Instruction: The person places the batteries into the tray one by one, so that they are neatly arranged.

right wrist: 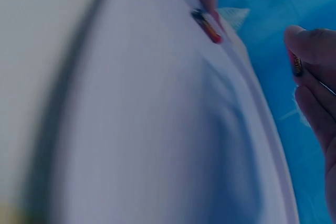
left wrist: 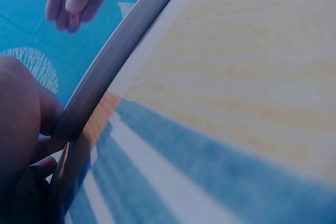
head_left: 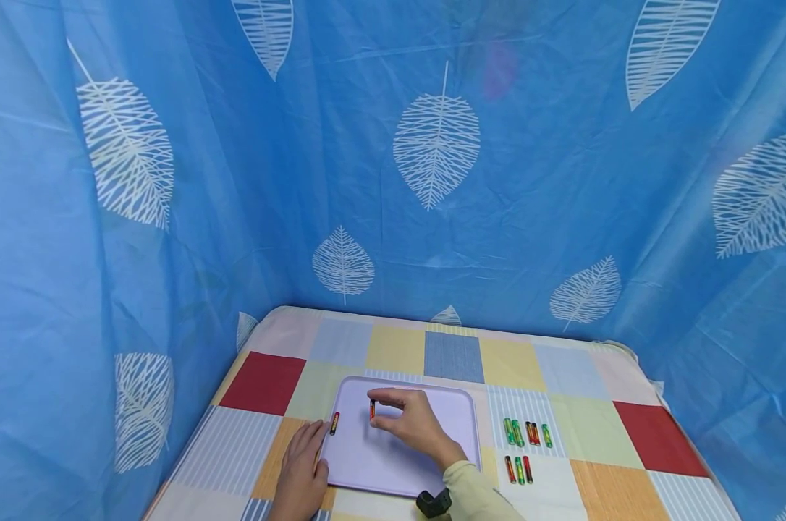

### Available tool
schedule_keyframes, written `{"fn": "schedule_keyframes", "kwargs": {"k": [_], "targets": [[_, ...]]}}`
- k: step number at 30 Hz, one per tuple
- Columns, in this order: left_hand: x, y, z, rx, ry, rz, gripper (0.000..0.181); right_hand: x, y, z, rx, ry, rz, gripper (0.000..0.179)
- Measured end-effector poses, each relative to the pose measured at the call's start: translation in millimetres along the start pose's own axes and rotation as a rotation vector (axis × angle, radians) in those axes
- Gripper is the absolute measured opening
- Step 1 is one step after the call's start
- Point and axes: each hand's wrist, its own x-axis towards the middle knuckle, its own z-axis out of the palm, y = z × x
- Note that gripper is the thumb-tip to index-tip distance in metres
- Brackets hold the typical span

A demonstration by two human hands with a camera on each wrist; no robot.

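My right hand (head_left: 415,427) pinches a small battery (head_left: 372,410), red and black, upright between thumb and fingertips. It is above the left half of a pale lilac tray (head_left: 425,463). A second battery (head_left: 335,423), dark with a red end, lies along the tray's left rim; the right wrist view shows it inside that rim. Beside it, my left hand (head_left: 299,463) rests against the tray's left edge, fingers extended and thumb at the rim. In the left wrist view, that hand's fingers (left wrist: 44,166) touch the rim's outer side, partly in shadow.
Right of the tray, green batteries (head_left: 517,433) and red batteries (head_left: 532,433) lie in two loose rows on a patchwork tablecloth (head_left: 601,492). A blue curtain (head_left: 380,145) with white leaf prints encloses the table's back and sides. A dark watch (head_left: 433,503) is on the right wrist.
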Motion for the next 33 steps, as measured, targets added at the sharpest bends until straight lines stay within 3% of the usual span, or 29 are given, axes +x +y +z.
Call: {"fn": "schedule_keyframes", "kwargs": {"k": [16, 33], "targets": [[-1.8, -3.0, 1.1, -0.001, 0.03, 0.054, 0.061, 13.5, 1, 54, -0.022, -0.003, 0.022, 0.044], [-2.5, -5.7, 3.7, 0.019, 0.11, 0.149, 0.063, 19.1, -3, 82, -0.282, -0.007, -0.002, 0.044]]}}
